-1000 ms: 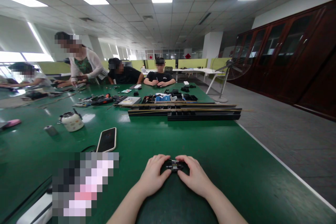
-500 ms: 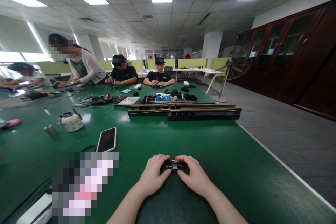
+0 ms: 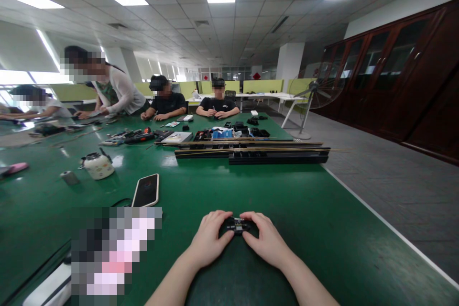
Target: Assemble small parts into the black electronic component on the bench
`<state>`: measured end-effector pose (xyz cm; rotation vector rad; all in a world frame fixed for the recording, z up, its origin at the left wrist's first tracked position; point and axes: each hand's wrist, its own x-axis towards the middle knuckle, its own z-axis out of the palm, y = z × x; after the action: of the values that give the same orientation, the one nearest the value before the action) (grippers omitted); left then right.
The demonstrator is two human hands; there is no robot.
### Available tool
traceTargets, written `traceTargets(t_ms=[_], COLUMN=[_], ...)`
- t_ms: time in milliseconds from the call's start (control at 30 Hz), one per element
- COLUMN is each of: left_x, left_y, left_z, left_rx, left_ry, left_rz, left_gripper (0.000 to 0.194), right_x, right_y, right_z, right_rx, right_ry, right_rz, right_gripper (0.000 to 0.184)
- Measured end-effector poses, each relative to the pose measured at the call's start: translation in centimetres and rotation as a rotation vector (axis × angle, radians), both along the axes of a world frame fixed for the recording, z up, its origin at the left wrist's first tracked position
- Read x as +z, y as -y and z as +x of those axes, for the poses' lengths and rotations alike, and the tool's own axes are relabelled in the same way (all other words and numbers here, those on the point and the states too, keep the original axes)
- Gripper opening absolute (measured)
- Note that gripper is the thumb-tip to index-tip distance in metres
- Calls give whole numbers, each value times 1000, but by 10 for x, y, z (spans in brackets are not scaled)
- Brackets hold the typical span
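Note:
A small black device with a lighter part in its middle (image 3: 237,225) sits low over the green tabletop (image 3: 251,186) in front of me. My left hand (image 3: 212,238) curls round its left end, thumb on the near side and fingers on the far side. From the other end my right hand (image 3: 263,239) grips it in the same way. Both ends of the device are covered by my fingers, so its exact kind cannot be made out.
Black rails with thin brass-coloured rods (image 3: 279,158) lie across the table ahead. To the left are a phone (image 3: 146,190), a cream pot-shaped container (image 3: 97,166), a grey roll (image 3: 69,178) and a white power strip (image 3: 50,287). Several people sit or stand at the table's far side.
Both my hands and the black device stay in place. Across the table, the standing person has leaned to the left, and the person in black beside them has straightened up.

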<state>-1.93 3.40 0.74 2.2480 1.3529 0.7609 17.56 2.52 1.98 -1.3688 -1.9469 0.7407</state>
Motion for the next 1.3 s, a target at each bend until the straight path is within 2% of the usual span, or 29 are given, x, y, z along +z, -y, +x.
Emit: traceTargets(t_ms=[833, 1300], left_x=[-1, -3], left_y=[0, -1], left_z=[0, -1], left_rx=[28, 19], left_ry=[18, 0], left_rz=[-38, -39], left_gripper=[49, 41], right_x=[3, 4], right_y=[1, 1], right_z=[0, 0], right_rx=[-6, -7], right_ry=[7, 8], right_rz=[-15, -14], right_gripper=[33, 33])
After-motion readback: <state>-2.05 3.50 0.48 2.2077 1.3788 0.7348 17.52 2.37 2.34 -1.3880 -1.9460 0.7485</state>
